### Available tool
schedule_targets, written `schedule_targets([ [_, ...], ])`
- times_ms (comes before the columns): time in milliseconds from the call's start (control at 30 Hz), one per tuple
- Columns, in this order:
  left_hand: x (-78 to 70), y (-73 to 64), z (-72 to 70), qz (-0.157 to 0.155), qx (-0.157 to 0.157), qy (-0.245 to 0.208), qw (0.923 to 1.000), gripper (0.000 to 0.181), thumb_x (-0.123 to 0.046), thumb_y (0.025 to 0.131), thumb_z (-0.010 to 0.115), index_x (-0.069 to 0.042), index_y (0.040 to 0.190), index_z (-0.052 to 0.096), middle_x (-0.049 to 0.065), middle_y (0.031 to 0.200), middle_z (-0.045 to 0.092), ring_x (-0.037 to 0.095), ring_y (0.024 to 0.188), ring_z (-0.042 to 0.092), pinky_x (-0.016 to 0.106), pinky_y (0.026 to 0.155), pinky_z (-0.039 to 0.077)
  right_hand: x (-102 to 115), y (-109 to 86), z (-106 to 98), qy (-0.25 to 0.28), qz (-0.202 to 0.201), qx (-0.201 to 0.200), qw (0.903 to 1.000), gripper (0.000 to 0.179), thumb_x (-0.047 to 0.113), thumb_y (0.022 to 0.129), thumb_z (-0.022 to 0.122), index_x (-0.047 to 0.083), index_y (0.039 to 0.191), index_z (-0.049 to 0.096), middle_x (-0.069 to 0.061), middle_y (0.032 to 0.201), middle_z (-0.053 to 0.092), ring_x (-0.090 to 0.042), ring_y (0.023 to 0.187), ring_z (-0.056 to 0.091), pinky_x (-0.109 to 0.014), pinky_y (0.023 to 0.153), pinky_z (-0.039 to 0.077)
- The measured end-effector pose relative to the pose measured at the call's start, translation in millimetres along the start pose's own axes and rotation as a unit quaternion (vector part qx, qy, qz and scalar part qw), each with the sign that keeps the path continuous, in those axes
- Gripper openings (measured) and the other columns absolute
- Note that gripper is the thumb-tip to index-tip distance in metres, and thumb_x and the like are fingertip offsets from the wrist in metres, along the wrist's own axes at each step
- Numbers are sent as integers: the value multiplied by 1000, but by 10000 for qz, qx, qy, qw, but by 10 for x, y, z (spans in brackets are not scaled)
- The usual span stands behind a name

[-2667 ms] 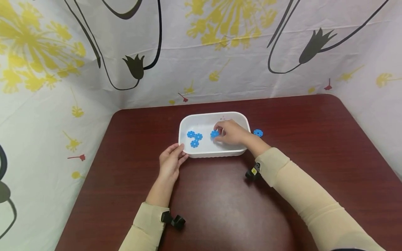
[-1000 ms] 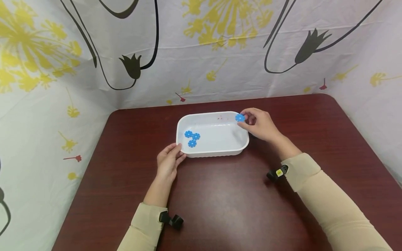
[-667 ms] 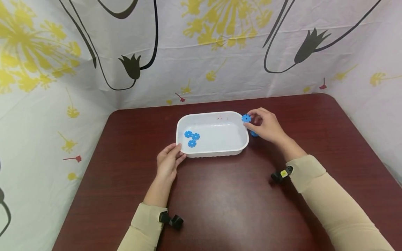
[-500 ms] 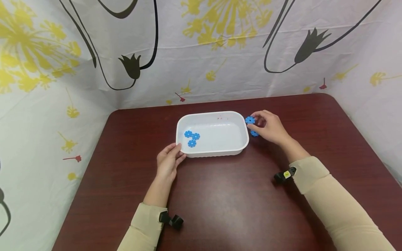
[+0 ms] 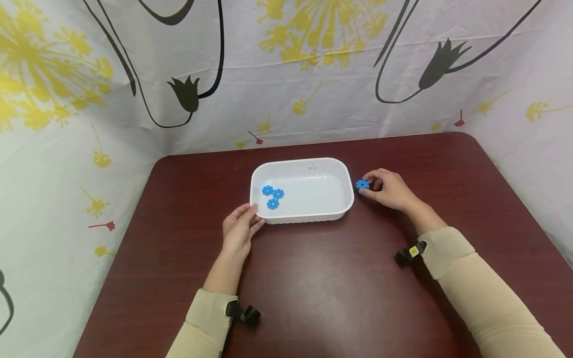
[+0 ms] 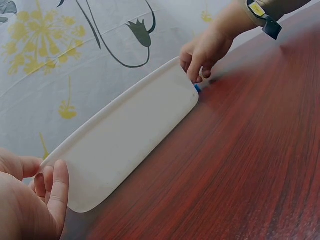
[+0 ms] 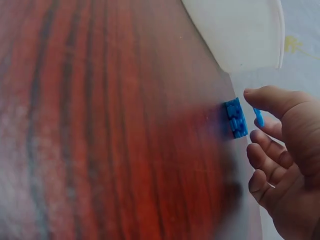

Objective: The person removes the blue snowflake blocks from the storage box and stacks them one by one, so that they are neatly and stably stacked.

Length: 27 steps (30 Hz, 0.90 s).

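Observation:
My left hand [image 5: 238, 232] grips the front left corner of a white plastic tray [image 5: 302, 217], thumb at the rim and fingers along the outside wall. Three blue notched plastic discs [image 5: 273, 204] lie in the tray's left part. Just right of the tray, my right hand [image 5: 388, 190] pinches another blue notched disc [image 7: 258, 117] between thumb and index finger. In the right wrist view a short stack of blue discs [image 7: 236, 118] stands on the table right beside that held disc. From the head view the held disc covers the stack.
The tray stands on a dark red wooden table [image 5: 309, 278], toward its back edge. A white patterned cloth [image 5: 286, 114] hangs behind the table and at its sides. Black wrist cameras [image 5: 243, 313] sit on both sleeves.
My right hand has lifted a disc out of the tray, carried it right over the rim and lowered it over the discs beside the tray. My left hand stays at the tray's corner.

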<state>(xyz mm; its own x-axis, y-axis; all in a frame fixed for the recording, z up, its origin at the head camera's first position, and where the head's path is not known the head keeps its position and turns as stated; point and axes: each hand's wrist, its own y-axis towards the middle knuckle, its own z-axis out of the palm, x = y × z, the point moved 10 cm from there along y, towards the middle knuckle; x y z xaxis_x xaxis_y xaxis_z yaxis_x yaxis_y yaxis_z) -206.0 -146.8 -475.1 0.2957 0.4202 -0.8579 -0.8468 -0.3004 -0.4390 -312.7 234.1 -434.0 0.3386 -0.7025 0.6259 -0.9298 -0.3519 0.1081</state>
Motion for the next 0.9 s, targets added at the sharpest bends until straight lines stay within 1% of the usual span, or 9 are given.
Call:
schedule_targets([
  [267, 11, 3, 5, -9, 25, 26, 10000, 30, -12, 95, 73, -1, 120, 61, 12, 94, 62, 13, 73, 65, 30, 78, 63, -17, -14, 21, -60, -31, 40, 10000, 35, 16, 89, 79, -4, 114, 65, -16, 102, 62, -27, 84, 60, -40, 74, 52],
  [433, 6, -6, 5, 12, 12, -38, 10000, 27, -10, 94, 72, -1, 118, 61, 11, 90, 62, 13, 71, 65, 29, 76, 64, -12, -26, 25, -8, -64, 55, 10000, 36, 15, 89, 79, -5, 116, 64, -17, 103, 62, -29, 86, 62, -44, 77, 54],
  [533, 1, -3, 11, 39, 27, -110, 9999, 25, -8, 94, 72, -1, 116, 60, 10, 88, 61, 12, 69, 64, 28, 73, 64, -18, -20, 0, 79, -14, -32, 10000, 39, 17, 90, 78, -5, 118, 63, -18, 105, 60, -31, 88, 62, -45, 79, 53],
  [633, 2, 1, 14, 54, 42, -186, 9998, 23, -6, 94, 71, -1, 114, 60, 9, 87, 61, 11, 68, 63, 28, 72, 64, -1, 16, -54, 113, 7, -272, 9996, 40, 18, 90, 78, -4, 120, 62, -18, 105, 59, -32, 90, 61, -45, 79, 51],
  [767, 5, 5, 11, 60, 31, -217, 9997, 22, -5, 94, 71, -1, 113, 61, 9, 86, 61, 11, 67, 63, 27, 71, 64, 133, 111, -127, 109, -90, -640, 9978, 36, 16, 91, 77, -2, 119, 64, -15, 102, 61, -28, 88, 61, -37, 73, 49],
  [900, 3, 1, 15, 63, 40, -179, 9998, 23, -6, 95, 71, -1, 114, 61, 9, 87, 61, 12, 68, 63, 27, 72, 64, 391, 232, -148, 247, -399, -886, 9950, 30, 13, 91, 76, -1, 116, 66, -11, 97, 61, -23, 82, 58, -27, 68, 46],
])
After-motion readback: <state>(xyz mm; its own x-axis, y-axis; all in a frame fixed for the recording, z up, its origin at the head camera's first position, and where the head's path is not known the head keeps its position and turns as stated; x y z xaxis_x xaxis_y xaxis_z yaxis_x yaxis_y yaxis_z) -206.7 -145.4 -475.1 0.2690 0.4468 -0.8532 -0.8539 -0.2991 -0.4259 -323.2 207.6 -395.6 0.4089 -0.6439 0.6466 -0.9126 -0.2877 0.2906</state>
